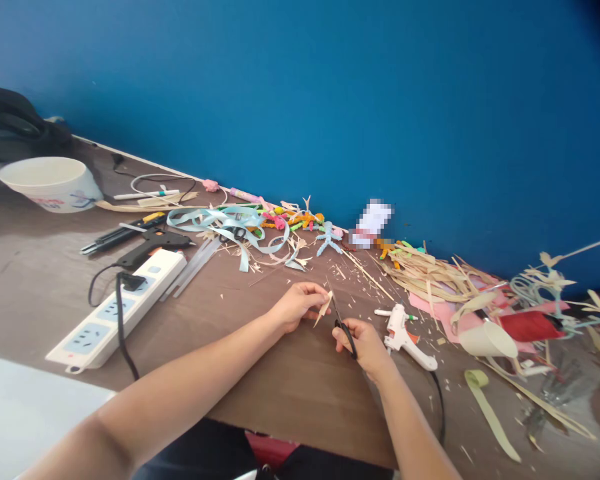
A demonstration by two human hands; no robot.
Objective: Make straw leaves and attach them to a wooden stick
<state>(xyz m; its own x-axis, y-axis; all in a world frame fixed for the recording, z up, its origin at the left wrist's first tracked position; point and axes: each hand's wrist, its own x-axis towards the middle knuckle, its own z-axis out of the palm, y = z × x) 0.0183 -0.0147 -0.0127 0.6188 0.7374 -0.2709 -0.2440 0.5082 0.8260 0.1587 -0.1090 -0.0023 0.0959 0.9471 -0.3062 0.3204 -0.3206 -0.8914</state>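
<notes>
My left hand (300,308) pinches a small pale strip of dried husk (323,311) between thumb and fingers, just above the brown table. In my right hand (364,343) is a pair of scissors with black handles (349,337). Their blades point up and left, close beside the strip; I cannot tell whether they touch it. A white glue gun (403,339) lies right of my right hand. Small pale scraps are scattered on the table (260,387) beyond both hands.
A white power strip (117,313), a black glue gun (153,247) and a white tub (50,183) are at left. Light blue ribbon (215,220) lies near the blue wall. A husk bundle (430,273), white cup (487,340) and green ribbon (493,413) are at right.
</notes>
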